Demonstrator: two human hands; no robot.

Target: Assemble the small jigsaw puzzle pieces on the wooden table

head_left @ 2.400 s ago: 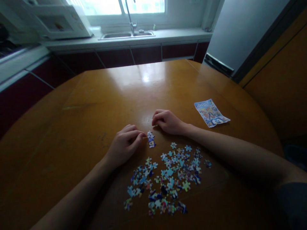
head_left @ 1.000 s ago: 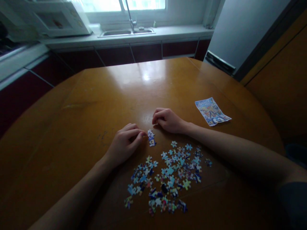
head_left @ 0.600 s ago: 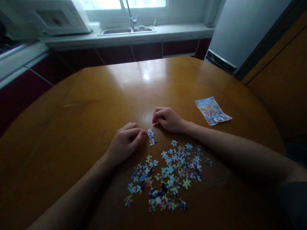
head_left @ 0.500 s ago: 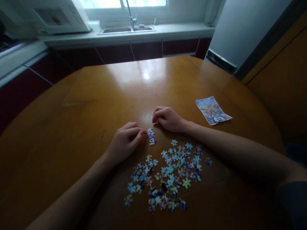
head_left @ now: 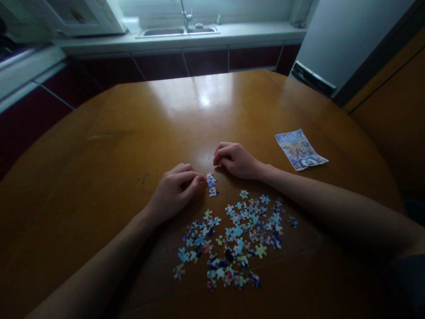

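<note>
A small strip of joined puzzle pieces [head_left: 211, 185], white at the top and blue-purple lower down, lies flat on the table. My left hand [head_left: 179, 188] is at its left side, thumb and forefinger pinched together with their tips at the strip's edge. Beyond the strip and to the right rests my right hand [head_left: 237, 160], its fingers curled inward; whatever they may hold is hidden. Nearer to me is a spread of loose puzzle pieces [head_left: 237, 231], mostly light blue, with some dark blue, yellow-green and reddish ones.
A creased picture sheet [head_left: 300, 149] with a colourful blue print lies right of my right hand on the wooden table [head_left: 159, 119]. Past the table's far edge stand a counter with a sink [head_left: 177, 32], a white microwave [head_left: 83, 17] and a grey fridge [head_left: 345, 40].
The view has tilted slightly down and turned a little left, shifting everything a bit in the picture. Both hands keep nearly the same pose beside the strip.
</note>
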